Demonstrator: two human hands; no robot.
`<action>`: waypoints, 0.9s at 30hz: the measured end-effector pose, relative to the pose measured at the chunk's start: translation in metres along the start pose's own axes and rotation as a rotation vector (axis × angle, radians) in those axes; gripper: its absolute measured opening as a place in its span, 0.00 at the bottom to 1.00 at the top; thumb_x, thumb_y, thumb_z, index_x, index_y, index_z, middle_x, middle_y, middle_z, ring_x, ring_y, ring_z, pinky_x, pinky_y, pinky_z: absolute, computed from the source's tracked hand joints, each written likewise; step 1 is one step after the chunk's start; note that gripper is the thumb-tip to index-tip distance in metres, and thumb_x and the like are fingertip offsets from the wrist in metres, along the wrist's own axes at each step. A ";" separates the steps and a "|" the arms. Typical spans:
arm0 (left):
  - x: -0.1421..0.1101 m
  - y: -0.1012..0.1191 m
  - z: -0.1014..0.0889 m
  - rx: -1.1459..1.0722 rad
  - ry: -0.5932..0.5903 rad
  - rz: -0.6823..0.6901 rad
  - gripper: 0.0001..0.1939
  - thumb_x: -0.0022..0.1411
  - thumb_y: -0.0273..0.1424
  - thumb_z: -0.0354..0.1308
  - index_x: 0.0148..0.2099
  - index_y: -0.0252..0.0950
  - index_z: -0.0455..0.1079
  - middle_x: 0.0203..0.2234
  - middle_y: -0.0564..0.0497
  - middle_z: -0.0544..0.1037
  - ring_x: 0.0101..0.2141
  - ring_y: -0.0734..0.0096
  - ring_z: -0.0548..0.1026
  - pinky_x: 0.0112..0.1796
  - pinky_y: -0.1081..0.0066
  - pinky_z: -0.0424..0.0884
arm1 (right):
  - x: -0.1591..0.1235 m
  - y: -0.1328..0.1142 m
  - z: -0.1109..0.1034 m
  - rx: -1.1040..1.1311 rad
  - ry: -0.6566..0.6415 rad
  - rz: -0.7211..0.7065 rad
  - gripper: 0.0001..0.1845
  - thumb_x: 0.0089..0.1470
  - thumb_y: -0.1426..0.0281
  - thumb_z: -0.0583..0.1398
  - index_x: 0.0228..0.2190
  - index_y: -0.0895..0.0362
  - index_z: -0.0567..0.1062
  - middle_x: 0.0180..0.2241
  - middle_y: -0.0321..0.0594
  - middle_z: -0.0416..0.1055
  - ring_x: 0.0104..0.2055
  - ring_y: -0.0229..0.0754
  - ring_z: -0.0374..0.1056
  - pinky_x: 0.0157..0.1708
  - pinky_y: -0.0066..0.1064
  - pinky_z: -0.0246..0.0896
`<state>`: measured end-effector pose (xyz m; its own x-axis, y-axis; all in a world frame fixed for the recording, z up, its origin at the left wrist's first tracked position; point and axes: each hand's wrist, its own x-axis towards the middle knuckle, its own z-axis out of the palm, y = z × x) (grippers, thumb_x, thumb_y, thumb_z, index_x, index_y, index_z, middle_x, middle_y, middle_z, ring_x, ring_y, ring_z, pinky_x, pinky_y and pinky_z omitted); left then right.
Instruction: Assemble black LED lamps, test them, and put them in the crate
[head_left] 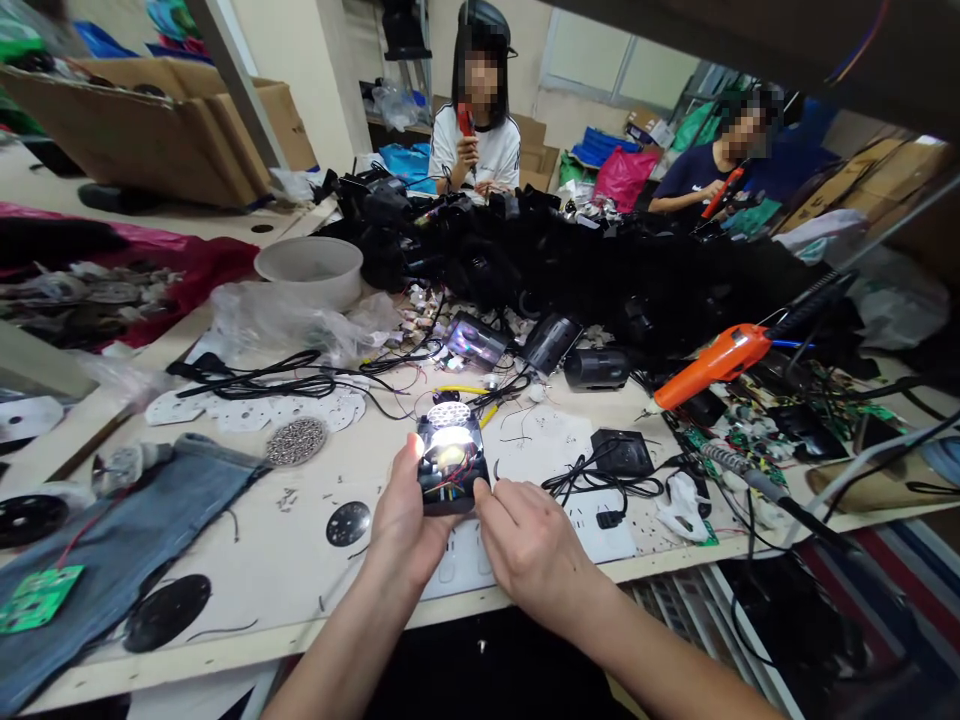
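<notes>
My left hand [407,515] is closed around an open black lamp housing [452,490], its thumb along the left side. Inside the housing, a white light glows and thin coloured wires show; the glare hides some detail. At the lower right corner of the housing is my right hand [529,530], fingers curled in and thumb and forefinger pressed on the edge. Just behind the housing lie pliers with yellow handles [489,413]. A black adapter box [622,452] with a cable is to the right of my hands.
An orange electric screwdriver [712,366] hangs at the right, above a soldering iron [750,475]. A dish of screws [296,441] and blue denim cloth [142,540] lie left. Black housings [551,343] pile up at the back. Two people sit beyond, each holding a red tool.
</notes>
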<state>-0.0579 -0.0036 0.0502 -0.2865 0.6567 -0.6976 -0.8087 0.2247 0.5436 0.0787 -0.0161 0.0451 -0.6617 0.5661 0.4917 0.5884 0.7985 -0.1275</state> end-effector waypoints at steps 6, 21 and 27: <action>0.004 0.003 0.001 0.026 -0.089 0.002 0.16 0.68 0.37 0.47 0.39 0.31 0.71 0.26 0.48 0.77 0.22 0.69 0.75 0.24 0.69 0.75 | -0.001 0.009 -0.008 0.397 -0.059 0.234 0.16 0.64 0.69 0.52 0.47 0.64 0.73 0.30 0.43 0.69 0.31 0.42 0.67 0.30 0.33 0.67; 0.004 0.008 -0.002 -0.009 -0.147 -0.002 0.18 0.68 0.38 0.46 0.46 0.31 0.71 0.31 0.44 0.79 0.28 0.63 0.78 0.32 0.61 0.77 | 0.006 0.160 -0.012 0.231 0.218 0.638 0.10 0.55 0.66 0.60 0.36 0.58 0.77 0.35 0.47 0.71 0.33 0.44 0.71 0.31 0.36 0.69; 0.000 0.007 -0.005 -0.067 -0.154 -0.015 0.18 0.67 0.39 0.48 0.43 0.30 0.72 0.31 0.44 0.79 0.27 0.65 0.77 0.35 0.63 0.76 | 0.057 0.186 0.005 0.094 0.293 0.560 0.19 0.48 0.66 0.67 0.42 0.57 0.74 0.43 0.50 0.63 0.50 0.59 0.63 0.47 0.54 0.62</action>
<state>-0.0658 -0.0053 0.0514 -0.1967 0.7573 -0.6228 -0.8463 0.1896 0.4979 0.1481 0.1663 0.0454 -0.1035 0.8340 0.5420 0.7563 0.4199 -0.5017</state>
